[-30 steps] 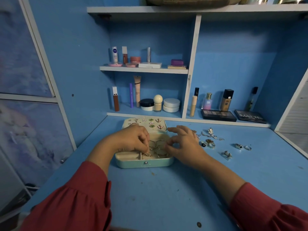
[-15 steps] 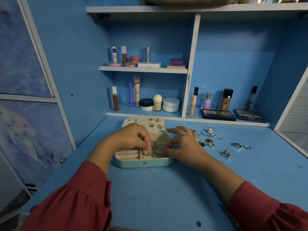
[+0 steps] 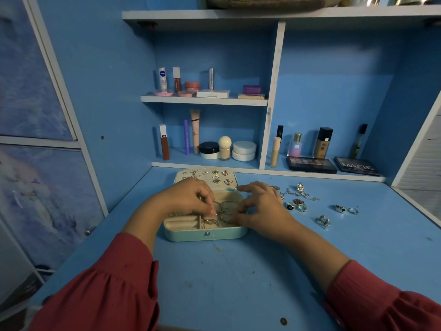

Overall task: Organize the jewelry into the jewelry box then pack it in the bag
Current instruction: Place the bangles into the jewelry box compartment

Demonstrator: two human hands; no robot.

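Pinching thin gold hoop bangles [image 3: 225,209] with both my left hand [image 3: 191,199] and right hand [image 3: 260,206], I settle them inside the open mint-green jewelry box [image 3: 207,235] so they lie flat.

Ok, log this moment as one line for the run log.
step: arranging hoops in jewelry box | left hand: pinching hoop | right hand: pinching hoop | rings on desk: unpacked | bag: not seen

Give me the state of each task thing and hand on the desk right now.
jewelry box: open, lid laid back.
earrings: pinned in the lid.
hoops: in the tray, both hands on them.
left hand: pinches a hoop.
right hand: pinches a hoop.
rings: loose on the desk.
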